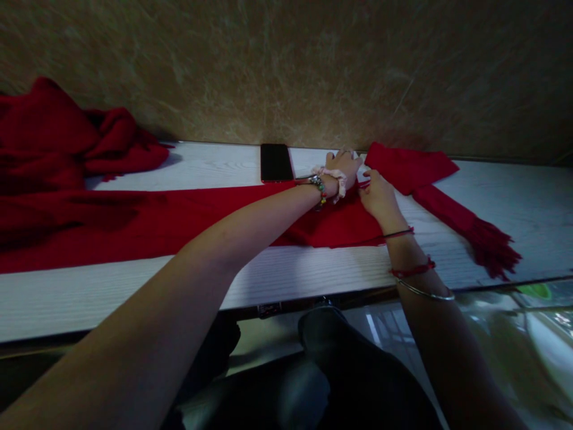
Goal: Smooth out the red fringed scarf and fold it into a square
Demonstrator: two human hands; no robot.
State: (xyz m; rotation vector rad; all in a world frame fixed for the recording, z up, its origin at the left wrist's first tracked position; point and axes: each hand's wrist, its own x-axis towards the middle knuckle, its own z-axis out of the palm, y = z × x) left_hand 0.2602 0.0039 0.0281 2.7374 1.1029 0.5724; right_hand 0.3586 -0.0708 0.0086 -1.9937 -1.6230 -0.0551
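Observation:
A long red scarf lies stretched along the white wood-grain table. My left hand, with a pale scrunchie and a beaded bracelet at the wrist, rests at the scarf's far edge near its right end. Its fingers are slightly spread and bent, and it appears to hold nothing. Close beside it, my right hand has its thumb and fingers on the scarf's right end, seemingly pinching the edge; the fingertips are partly hidden. A folded red scarf with a fringe lies just right of both hands.
A black phone lies behind the long scarf. Bunched red cloth is heaped at the left. A brown marbled wall borders the table's far side. Below the front edge, my dark-clothed legs show.

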